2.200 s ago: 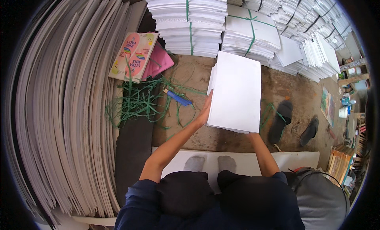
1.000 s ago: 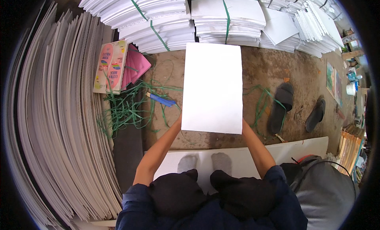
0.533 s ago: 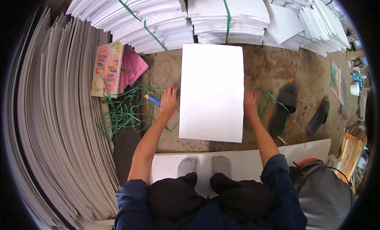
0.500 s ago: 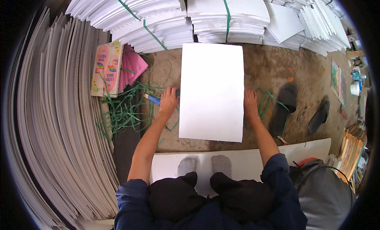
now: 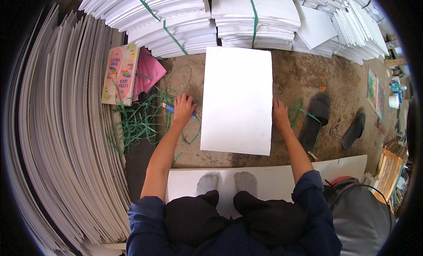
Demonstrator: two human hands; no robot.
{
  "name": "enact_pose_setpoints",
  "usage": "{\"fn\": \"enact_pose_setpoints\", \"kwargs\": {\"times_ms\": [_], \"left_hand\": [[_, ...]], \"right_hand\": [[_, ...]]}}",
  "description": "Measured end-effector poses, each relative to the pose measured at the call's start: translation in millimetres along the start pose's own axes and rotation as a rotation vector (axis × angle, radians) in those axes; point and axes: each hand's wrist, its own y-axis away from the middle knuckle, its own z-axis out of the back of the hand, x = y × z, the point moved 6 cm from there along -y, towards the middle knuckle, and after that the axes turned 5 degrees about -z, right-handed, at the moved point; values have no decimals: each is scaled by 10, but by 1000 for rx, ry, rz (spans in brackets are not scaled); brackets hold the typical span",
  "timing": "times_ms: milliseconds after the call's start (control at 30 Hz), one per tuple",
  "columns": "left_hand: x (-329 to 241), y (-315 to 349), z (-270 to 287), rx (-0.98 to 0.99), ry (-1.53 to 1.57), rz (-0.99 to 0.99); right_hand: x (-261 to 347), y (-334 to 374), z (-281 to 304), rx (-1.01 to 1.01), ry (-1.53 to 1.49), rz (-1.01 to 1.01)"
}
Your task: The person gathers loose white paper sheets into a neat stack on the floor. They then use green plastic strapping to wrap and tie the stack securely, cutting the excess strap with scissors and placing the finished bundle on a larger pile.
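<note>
A white rectangular stack of board sheets (image 5: 237, 101) lies on the floor in front of me. To its left is my left hand (image 5: 184, 108), a small gap from the edge, fingers spread and nothing visibly gripped. Beneath that hand a blue cutter (image 5: 168, 107) rests on the floor, partly hidden by the palm. My right hand (image 5: 280, 114) sits against the right edge of the stack with its fingers stretched forward. Green plastic twine (image 5: 140, 123) is tangled left of my left hand, and another loop (image 5: 299, 107) curls beside my right hand.
Tied stacks of white board (image 5: 255, 29) line the far side. Tall grey sheets (image 5: 75, 123) stand on the left, beside a printed carton (image 5: 120, 75) and pink sheets (image 5: 149, 73). Black slippers (image 5: 315, 119) lie right; a white board (image 5: 282, 176) is under my feet.
My left hand has moved off the stack's left edge, slightly to the left, and its fingers have spread. My right hand stays by the right edge.
</note>
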Motion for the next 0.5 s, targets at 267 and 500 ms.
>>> {"fn": "enact_pose_setpoints", "kwargs": {"times_ms": [267, 500], "left_hand": [[152, 43, -112, 129, 32, 102], [156, 96, -138, 141, -149, 7]], "right_hand": [[-63, 117, 168, 215, -67, -154], [-250, 205, 116, 293, 66, -187]]}}
